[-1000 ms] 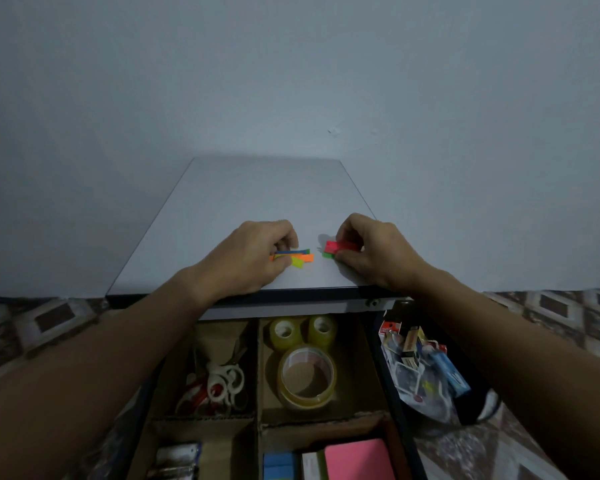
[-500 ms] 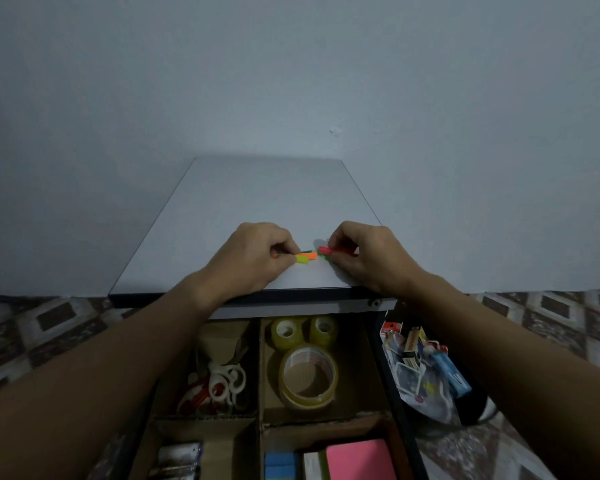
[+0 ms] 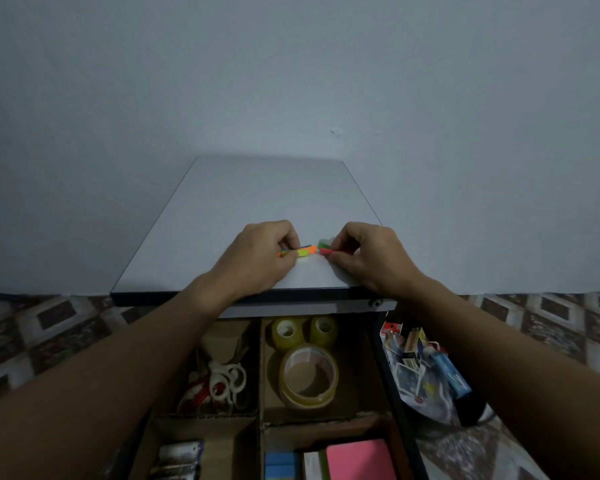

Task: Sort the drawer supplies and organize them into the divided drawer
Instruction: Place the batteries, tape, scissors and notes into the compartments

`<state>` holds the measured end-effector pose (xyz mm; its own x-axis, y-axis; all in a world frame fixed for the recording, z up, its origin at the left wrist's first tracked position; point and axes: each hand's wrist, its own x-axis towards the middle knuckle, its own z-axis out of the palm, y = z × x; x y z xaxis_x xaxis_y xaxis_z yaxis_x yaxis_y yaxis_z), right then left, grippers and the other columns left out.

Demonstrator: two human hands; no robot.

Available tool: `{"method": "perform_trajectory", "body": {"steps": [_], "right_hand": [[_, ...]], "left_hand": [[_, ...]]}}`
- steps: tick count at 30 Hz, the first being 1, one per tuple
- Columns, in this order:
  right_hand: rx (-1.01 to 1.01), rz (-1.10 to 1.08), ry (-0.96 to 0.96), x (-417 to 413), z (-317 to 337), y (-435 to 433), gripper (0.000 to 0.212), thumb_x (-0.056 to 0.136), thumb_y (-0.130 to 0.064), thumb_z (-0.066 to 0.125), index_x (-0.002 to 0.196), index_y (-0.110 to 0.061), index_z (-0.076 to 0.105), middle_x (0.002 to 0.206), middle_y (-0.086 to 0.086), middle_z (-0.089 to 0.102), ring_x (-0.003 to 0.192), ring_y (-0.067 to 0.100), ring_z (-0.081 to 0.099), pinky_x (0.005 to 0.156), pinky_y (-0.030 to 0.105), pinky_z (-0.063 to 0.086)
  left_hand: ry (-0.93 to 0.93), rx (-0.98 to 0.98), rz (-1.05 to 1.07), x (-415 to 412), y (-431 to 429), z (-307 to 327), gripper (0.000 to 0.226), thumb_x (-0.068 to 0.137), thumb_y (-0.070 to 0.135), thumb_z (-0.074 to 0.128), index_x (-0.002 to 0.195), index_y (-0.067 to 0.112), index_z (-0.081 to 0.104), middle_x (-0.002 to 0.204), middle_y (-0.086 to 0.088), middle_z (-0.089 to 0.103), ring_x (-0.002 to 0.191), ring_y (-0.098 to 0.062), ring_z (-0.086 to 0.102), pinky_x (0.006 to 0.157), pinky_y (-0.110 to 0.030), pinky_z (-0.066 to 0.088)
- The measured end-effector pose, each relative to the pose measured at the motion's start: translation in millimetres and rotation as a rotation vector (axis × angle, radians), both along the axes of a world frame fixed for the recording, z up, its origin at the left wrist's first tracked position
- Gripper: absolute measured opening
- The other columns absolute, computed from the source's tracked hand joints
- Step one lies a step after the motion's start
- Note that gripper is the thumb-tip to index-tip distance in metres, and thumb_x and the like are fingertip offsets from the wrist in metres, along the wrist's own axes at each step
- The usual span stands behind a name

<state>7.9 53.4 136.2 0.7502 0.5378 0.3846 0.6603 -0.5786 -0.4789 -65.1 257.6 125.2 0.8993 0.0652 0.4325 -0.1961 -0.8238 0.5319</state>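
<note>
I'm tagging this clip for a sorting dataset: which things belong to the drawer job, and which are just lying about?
Job: neon strips pinched by the left hand; pink strip pinched by the right hand; divided drawer; tape rolls, scissors and sticky notes sorted into it; bag of supplies beside it, probably unsorted.
Lying about: cabinet top, patterned floor, wall.

On the near part of the grey surface (image 3: 257, 195), the left hand (image 3: 257, 252) pinches a strip of orange-and-green sticky flags (image 3: 305, 251). The right hand (image 3: 368, 254) pinches pink sticky flags (image 3: 325, 251) just beside it. Below, the open divided drawer (image 3: 259, 368) holds scissors (image 3: 222, 379) in the rear left compartment. Two small tape rolls (image 3: 286, 332) and a large tape roll (image 3: 309, 375) lie in the rear right compartment, and a pink sticky-note pad (image 3: 357, 459) lies in front.
</note>
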Motion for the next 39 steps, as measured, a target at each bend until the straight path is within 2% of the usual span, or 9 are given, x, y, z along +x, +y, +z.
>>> {"method": "perform_trajectory", "body": {"steps": [8, 10, 15, 20, 23, 26, 30, 34, 39], "right_hand": [[-0.051, -0.052, 0.070, -1.1, 6.6, 5.5, 0.011, 0.087, -0.028, 0.073, 0.086, -0.020, 0.066, 0.082, -0.009, 0.064, 0.077, 0.009, 0.059, 0.058, 0.007, 0.037], [-0.106, -0.062, 0.070, -1.6, 9.8, 6.9, 0.009, 0.091, -0.026, 0.069, 0.089, -0.018, 0.066, 0.088, -0.004, 0.065, 0.083, 0.013, 0.058, 0.060, 0.015, 0.038], [-0.282, -0.105, 0.036, -3.1, 19.1, 15.5, 0.030, 0.095, -0.027, 0.060, 0.089, -0.001, 0.072, 0.096, 0.019, 0.070, 0.090, 0.031, 0.063, 0.070, 0.034, 0.045], [-0.174, -0.100, 0.044, -1.2, 16.8, 15.1, 0.007, 0.090, -0.026, 0.069, 0.088, -0.020, 0.072, 0.093, 0.003, 0.072, 0.087, 0.018, 0.063, 0.054, 0.013, 0.033], [-0.096, -0.099, 0.056, -3.0, 15.1, 13.1, 0.014, 0.088, -0.030, 0.073, 0.096, -0.021, 0.065, 0.086, -0.002, 0.068, 0.078, 0.013, 0.059, 0.055, 0.014, 0.034], [-0.083, -0.105, 0.026, -2.9, 13.9, 12.6, 0.014, 0.087, -0.031, 0.074, 0.086, -0.022, 0.063, 0.083, -0.003, 0.065, 0.078, 0.014, 0.057, 0.056, 0.014, 0.033], [-0.099, -0.078, 0.042, -2.9, 14.0, 13.4, 0.007, 0.086, -0.027, 0.074, 0.082, -0.021, 0.071, 0.084, -0.004, 0.069, 0.078, 0.009, 0.059, 0.056, 0.006, 0.036], [-0.055, -0.148, 0.015, -3.6, 8.9, 16.8, 0.019, 0.089, -0.033, 0.071, 0.081, -0.016, 0.070, 0.078, -0.003, 0.066, 0.071, 0.008, 0.057, 0.052, 0.009, 0.033], [-0.038, -0.162, 0.019, -5.4, 1.3, 26.6, 0.016, 0.088, -0.032, 0.072, 0.081, -0.018, 0.070, 0.079, 0.001, 0.068, 0.072, 0.013, 0.061, 0.060, 0.026, 0.051]], "left_hand": [[0.013, -0.051, -0.009, 1.0, 1.1, 0.4, 0.004, 0.086, 0.018, 0.071, 0.087, 0.023, 0.069, 0.076, 0.012, 0.063, 0.068, -0.005, 0.058, 0.064, -0.025, 0.050], [0.012, -0.059, -0.010, 1.7, 1.7, 0.1, 0.005, 0.086, 0.018, 0.071, 0.087, 0.022, 0.069, 0.076, 0.012, 0.063, 0.068, -0.004, 0.057, 0.065, -0.025, 0.050], [0.008, -0.050, -0.021, 1.8, 3.0, -1.0, 0.007, 0.086, 0.018, 0.070, 0.086, 0.024, 0.068, 0.078, 0.012, 0.063, 0.072, -0.006, 0.058, 0.068, -0.029, 0.053], [-0.001, -0.029, -0.024, 2.4, 3.5, -2.1, 0.006, 0.087, 0.019, 0.069, 0.087, 0.025, 0.067, 0.080, 0.015, 0.061, 0.073, -0.006, 0.057, 0.069, -0.032, 0.054], [0.005, -0.051, -0.032, 1.8, 3.4, -3.3, 0.008, 0.088, 0.019, 0.070, 0.093, 0.024, 0.067, 0.084, 0.012, 0.062, 0.075, -0.005, 0.058, 0.070, -0.027, 0.053], [-0.006, -0.066, -0.038, 1.3, 4.0, -3.8, 0.013, 0.088, 0.020, 0.071, 0.098, 0.025, 0.066, 0.085, 0.013, 0.062, 0.075, -0.003, 0.058, 0.068, -0.020, 0.048], [0.001, -0.050, -0.021, 2.7, 5.1, -3.3, 0.003, 0.086, 0.025, 0.074, 0.088, 0.026, 0.072, 0.080, 0.014, 0.064, 0.072, -0.005, 0.058, 0.065, -0.030, 0.050], [-0.003, -0.075, -0.009, 2.0, 4.9, -3.7, 0.004, 0.084, 0.026, 0.075, 0.088, 0.026, 0.073, 0.079, 0.015, 0.065, 0.072, -0.005, 0.059, 0.067, -0.030, 0.053], [-0.020, -0.061, 0.021, 1.1, 0.4, -3.3, 0.003, 0.085, 0.025, 0.075, 0.087, 0.024, 0.073, 0.073, 0.014, 0.061, 0.067, -0.006, 0.058, 0.063, -0.029, 0.052]]}}
